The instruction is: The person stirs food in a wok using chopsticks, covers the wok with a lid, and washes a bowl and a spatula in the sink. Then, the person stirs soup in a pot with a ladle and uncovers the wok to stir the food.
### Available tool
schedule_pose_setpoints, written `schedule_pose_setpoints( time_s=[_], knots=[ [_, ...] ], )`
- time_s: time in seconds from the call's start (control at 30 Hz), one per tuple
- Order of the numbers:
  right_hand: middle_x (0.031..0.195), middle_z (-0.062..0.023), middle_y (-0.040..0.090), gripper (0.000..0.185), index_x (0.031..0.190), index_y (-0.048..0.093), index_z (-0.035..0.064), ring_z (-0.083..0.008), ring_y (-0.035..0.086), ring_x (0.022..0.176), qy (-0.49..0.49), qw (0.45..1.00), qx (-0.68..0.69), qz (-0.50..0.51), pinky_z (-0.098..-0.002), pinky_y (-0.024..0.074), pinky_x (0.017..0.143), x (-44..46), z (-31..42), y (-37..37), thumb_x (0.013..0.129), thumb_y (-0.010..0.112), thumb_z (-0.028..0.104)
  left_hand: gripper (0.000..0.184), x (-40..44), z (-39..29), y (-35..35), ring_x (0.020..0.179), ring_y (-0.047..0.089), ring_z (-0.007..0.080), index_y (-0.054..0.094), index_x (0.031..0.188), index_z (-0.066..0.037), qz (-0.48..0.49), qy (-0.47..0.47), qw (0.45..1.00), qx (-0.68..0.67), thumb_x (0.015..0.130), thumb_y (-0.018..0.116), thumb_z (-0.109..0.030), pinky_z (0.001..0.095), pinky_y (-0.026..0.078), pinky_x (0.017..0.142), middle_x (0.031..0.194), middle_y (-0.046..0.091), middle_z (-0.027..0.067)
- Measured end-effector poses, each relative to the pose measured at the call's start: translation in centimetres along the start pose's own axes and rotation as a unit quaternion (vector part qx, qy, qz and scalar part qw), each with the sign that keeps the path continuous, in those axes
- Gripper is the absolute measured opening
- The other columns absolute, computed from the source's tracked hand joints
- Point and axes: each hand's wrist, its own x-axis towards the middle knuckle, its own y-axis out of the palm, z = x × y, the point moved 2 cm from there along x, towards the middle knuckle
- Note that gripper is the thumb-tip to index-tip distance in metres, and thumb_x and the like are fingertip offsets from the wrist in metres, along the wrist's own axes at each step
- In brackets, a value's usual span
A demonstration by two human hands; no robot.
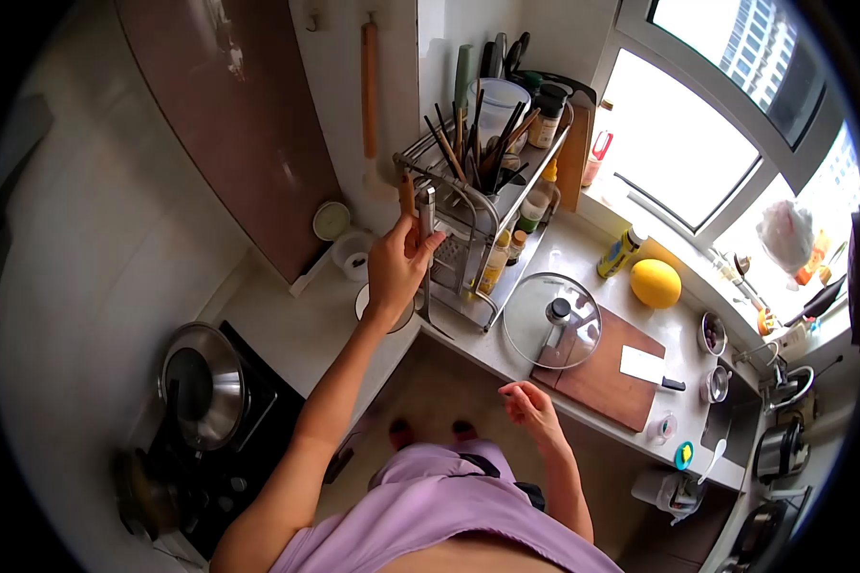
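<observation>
My left hand [399, 272] is raised at the front of the metal rack, its index finger pointing up. Thumb and fingers close around the steel handle of a long metal utensil [427, 202], which hangs upright; its lower end is hard to make out. The rack [483, 215] holds several chopsticks [459, 143] in a holder, with bottles below. My right hand [533, 413] hovers in front of the counter edge with its fingers curled in, and nothing shows in it. Nearest to it are a glass lid [526, 329] and a wooden cutting board [602, 392], which the lid partly overlaps.
A cleaver [643, 364] lies on the board. Behind stand a yellow round fruit [655, 284] and a yellow can [621, 253]. At left, a steel pan [229, 382] sits on the black stove [205, 492]. The sink [733, 411] is at far right.
</observation>
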Motion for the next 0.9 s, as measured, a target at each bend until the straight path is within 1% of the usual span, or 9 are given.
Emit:
schedule_pose_setpoints(
  time_s=[0.23, 0.37, 0.47, 0.53, 0.63, 0.67, 0.7, 0.83, 0.9],
  knots=[
    [0.065, 0.0043, 0.048, 0.028, 0.1, 0.059, 0.0066, -0.0033, 0.041, 0.058, -0.011, 1.0, -0.007, -0.028, -0.0183, 0.0313, 0.053, 0.1, 0.2, 2.2, 0.097, 0.046, 0.031, 0.03, 0.5, 1.3, 0.5, 0.057, 0.06, 0.016, 0.054, 0.078, -0.002, 0.005, 0.011, 1.0, -0.014, 0.081, 0.069, -0.028, 0.0273, 0.043, 0.051, 0.064, 0.06, 0.0065],
    [0.067, 0.0051, 0.049, 0.028, 0.101, 0.059, 0.008, -0.0029, 0.043, 0.06, -0.001, 1.0, -0.023, -0.02, -0.0176, 0.0339, 0.053, 0.0, -0.3, 2.8, 0.097, 0.046, 0.032, 0.029, 1.0, 2.0, 1.2, 0.055, 0.059, 0.0176, 0.054, 0.079, -0.002, 0.005, 0.03, 0.999, 0.02, 0.081, 0.07, -0.026, 0.0288, 0.043, 0.05, 0.061, 0.059, 0.007],
    [0.066, 0.0051, 0.048, 0.028, 0.101, 0.059, 0.0079, -0.003, 0.044, 0.059, -0.012, 0.999, -0.029, -0.019, -0.0174, 0.0328, 0.053, 0.2, -0.5, 2.9, 0.097, 0.046, 0.032, 0.03, 1.3, 3.0, 2.1, 0.056, 0.062, 0.0235, 0.056, 0.084, -0.005, 0.006, 0.048, 0.997, 0.053, 0.082, 0.067, -0.032, 0.0332, 0.046, 0.051, 0.064, 0.062, 0.0076],
    [0.067, 0.005, 0.049, 0.028, 0.101, 0.059, 0.008, -0.003, 0.044, 0.06, -0.004, 1.0, -0.027, -0.013, -0.0175, 0.0335, 0.053, 0.2, -0.6, 2.9, 0.096, 0.047, 0.032, 0.032, 1.5, 3.3, 2.5, 0.06, 0.063, 0.0262, 0.056, 0.086, -0.006, -0.004, 0.038, 0.999, 0.036, 0.08, 0.068, -0.034, 0.0352, 0.047, 0.052, 0.067, 0.063, 0.0092],
    [0.069, 0.0048, 0.049, 0.027, 0.101, 0.059, 0.008, -0.0032, 0.045, 0.062, 0.009, 1.0, -0.024, 0.001, -0.0179, 0.0349, 0.054, 0.6, -0.8, 3.0, 0.096, 0.048, 0.032, 0.031, 1.2, 3.2, 2.7, 0.062, 0.064, 0.0234, 0.058, 0.086, -0.004, -0.052, 0.059, 0.995, 0.055, 0.076, 0.073, -0.03, 0.032, 0.046, 0.054, 0.068, 0.063, 0.0101],
    [0.07, 0.0048, 0.05, 0.027, 0.101, 0.059, 0.008, -0.0033, 0.046, 0.063, 0.012, 1.0, -0.02, -0.005, -0.0182, 0.0357, 0.055, 0.8, -0.9, 3.1, 0.096, 0.048, 0.032, 0.032, 1.0, 3.1, 2.4, 0.066, 0.065, 0.0242, 0.06, 0.09, -0.005, -0.058, 0.057, 0.994, 0.07, 0.075, 0.074, -0.03, 0.0338, 0.048, 0.056, 0.073, 0.065, 0.0107],
    [0.07, 0.0048, 0.05, 0.027, 0.101, 0.059, 0.008, -0.0033, 0.046, 0.063, 0.023, 0.999, -0.029, 0.018, -0.0182, 0.0357, 0.055, 1.0, -1.1, 3.2, 0.096, 0.048, 0.032, 0.033, 0.7, 3.5, 2.3, 0.066, 0.064, 0.0233, 0.06, 0.095, -0.007, -0.033, 0.029, 0.997, 0.058, 0.076, 0.073, -0.029, 0.034, 0.048, 0.057, 0.076, 0.065, 0.0092],
    [0.071, 0.0046, 0.05, 0.025, 0.098, 0.059, 0.0067, -0.0035, 0.047, 0.064, 0.04, 0.995, -0.058, 0.068, -0.0187, 0.0369, 0.058, 2.1, -0.7, 3.4, 0.094, 0.051, 0.03, 0.03, -3.3, 3.8, -1.2, 0.071, 0.061, 0.0204, 0.059, 0.1, -0.011, -0.067, 0.029, 0.989, 0.129, 0.076, 0.071, -0.027, 0.0323, 0.048, 0.061, 0.081, 0.063, 0.0032],
    [0.07, 0.0039, 0.051, 0.022, 0.091, 0.061, 0.0053, -0.0035, 0.046, 0.064, 0.014, 0.981, -0.11, 0.159, -0.0186, 0.0366, 0.057, 2.7, -0.5, 3.6, 0.091, 0.058, 0.027, 0.019, -6.9, 3.9, -3.5, 0.074, 0.061, 0.0202, 0.062, 0.091, -0.012, -0.067, -0.011, 0.991, 0.119, 0.077, 0.07, -0.023, 0.0329, 0.048, 0.061, 0.079, 0.062, 0.0017]
  ],
)
